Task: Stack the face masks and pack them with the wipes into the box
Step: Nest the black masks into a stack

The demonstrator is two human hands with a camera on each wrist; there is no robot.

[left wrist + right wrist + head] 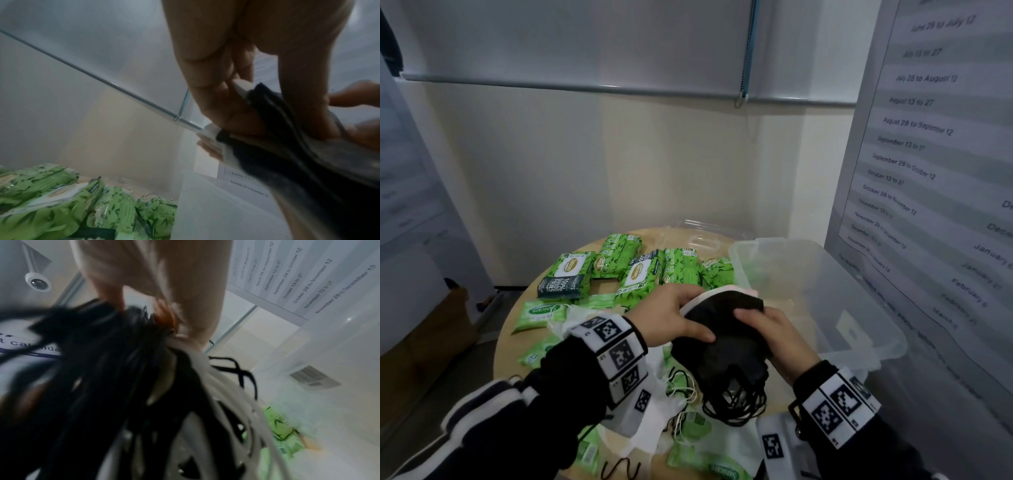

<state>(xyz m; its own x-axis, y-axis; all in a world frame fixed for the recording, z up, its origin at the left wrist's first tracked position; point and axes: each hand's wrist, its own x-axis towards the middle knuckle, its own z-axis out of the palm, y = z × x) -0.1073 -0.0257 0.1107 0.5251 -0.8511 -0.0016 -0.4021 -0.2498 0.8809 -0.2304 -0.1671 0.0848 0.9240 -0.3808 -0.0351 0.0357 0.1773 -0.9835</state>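
Fingers of left hand curled over far edge of stack of face masks, thumb pressed flat across black top mask; clamped on stack, not spread. Fingers of right hand folded round opposite side of same stack, gripping from right. Stack held in air between both hands, above near part of round wooden worktop, mostly black with white and pink edges showing at far end. Long axis running roughly from person outward, tilted slightly right; ear loops hanging in tangle from near end.

Clear plastic box just right of and beyond stack, open-topped, near wall close to right hand. Judged: right hand nearer to box, so short carry rightward and forward, then lowering stack flat with long axis along box length. Dangling loops likely to snag on rim.

Green wipes packs lying in row on worktop beyond left hand, smaller packs nearer left edge; some green visible through box wall. Loose white masks on worktop beneath hands, not yet stacked.
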